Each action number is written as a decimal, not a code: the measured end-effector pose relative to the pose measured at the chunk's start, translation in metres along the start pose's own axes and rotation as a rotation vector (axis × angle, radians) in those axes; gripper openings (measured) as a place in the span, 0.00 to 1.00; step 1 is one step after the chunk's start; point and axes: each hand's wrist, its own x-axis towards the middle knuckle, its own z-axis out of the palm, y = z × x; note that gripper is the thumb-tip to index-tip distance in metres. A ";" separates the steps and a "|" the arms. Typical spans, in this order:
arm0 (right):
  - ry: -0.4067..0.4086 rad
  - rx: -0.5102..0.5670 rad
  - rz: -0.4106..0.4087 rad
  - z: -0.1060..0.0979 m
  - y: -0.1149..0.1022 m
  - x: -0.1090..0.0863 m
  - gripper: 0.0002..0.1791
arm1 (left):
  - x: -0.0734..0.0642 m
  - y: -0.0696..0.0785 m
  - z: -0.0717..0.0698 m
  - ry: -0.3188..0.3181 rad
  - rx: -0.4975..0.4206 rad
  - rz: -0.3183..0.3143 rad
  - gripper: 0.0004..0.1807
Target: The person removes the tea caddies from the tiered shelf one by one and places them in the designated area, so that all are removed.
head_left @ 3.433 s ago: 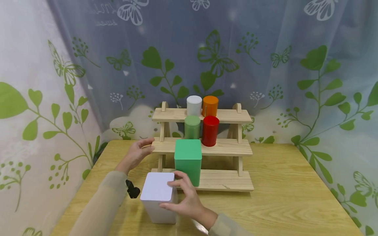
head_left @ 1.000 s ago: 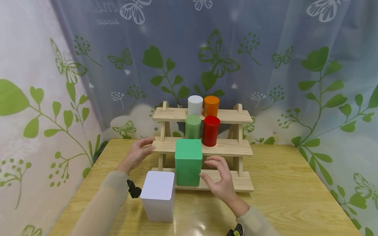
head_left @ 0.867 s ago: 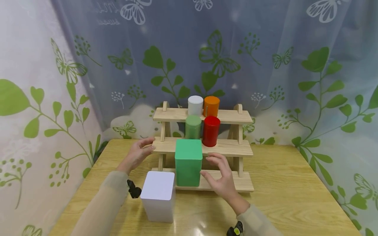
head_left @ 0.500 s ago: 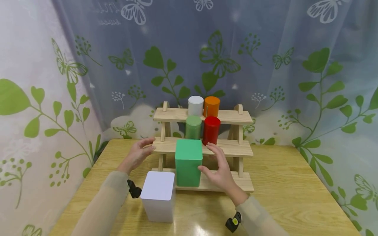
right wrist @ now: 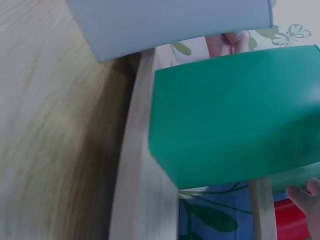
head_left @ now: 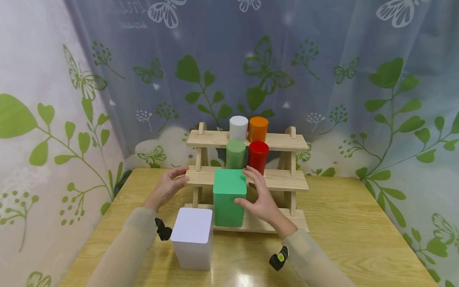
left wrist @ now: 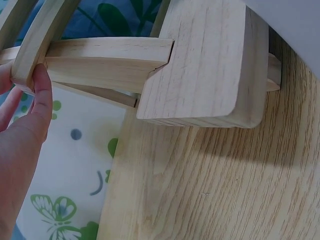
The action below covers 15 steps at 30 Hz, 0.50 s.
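My left hand (head_left: 166, 189) pinches the left end of the middle board of a three-tier wooden shelf stand (head_left: 283, 181); in the left wrist view its thumb and fingers (left wrist: 42, 95) close on that board end. A tall green box (head_left: 229, 207) stands on the bottom tier. My right hand (head_left: 263, 199) is at the box's upper right side, fingers and thumb spread apart at its edge. In the right wrist view those fingertips (right wrist: 300, 197) show near the box's top end. Left of the green box, a white box (head_left: 191, 235) stands on the table.
On the middle tier are a light green canister (head_left: 235, 153) and a red canister (head_left: 259, 153). A white canister (head_left: 238, 127) and an orange canister (head_left: 259, 127) occupy the top tier. A patterned curtain (head_left: 215, 48) hangs behind the wooden table (head_left: 340, 239).
My right hand has left the white box, moved to the green box's right side, then up and left to its upper edge. My left hand has stayed on the stand.
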 end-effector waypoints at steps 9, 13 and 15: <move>-0.068 0.004 0.068 0.000 0.001 0.009 0.36 | 0.002 -0.001 -0.001 -0.002 -0.007 -0.020 0.28; -0.096 0.010 0.075 0.001 0.002 0.010 0.32 | 0.001 0.002 0.000 0.001 -0.029 -0.037 0.28; -0.101 0.008 0.080 0.001 0.002 0.010 0.31 | 0.000 0.006 0.001 -0.002 -0.034 -0.042 0.27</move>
